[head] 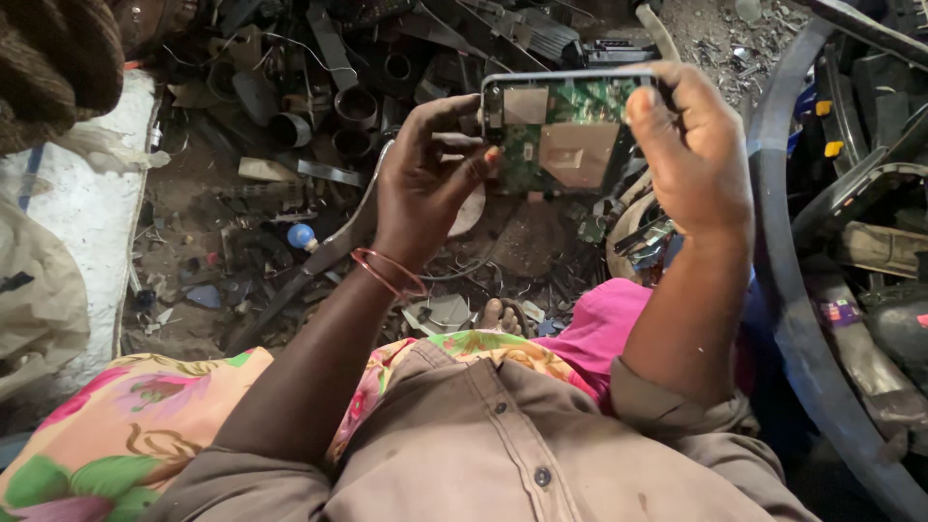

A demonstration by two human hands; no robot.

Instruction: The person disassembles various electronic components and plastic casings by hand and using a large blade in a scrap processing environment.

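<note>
Both hands hold up a green circuit board (564, 135) in its frame: left hand (420, 179) pinching its edge, right hand (691, 159) clamped round the other; looks like inspection, prying next needs firm grip.

Dark scrap (319, 87) was strewn over the dirt floor at the far side, short metal tubes (356, 106) among it. A blue ball (301, 235) was seen near a long grey bar (300, 275) at centre left. A white slab (87, 193) was laid at the left, a brown knit cloth (53, 68) above it. A curved dark rim (783, 290) was stood at the right, with black plastic parts (870, 126) behind it. Flowered cloth (126, 425) and pink cloth (604, 324) were spread at the near side.
</note>
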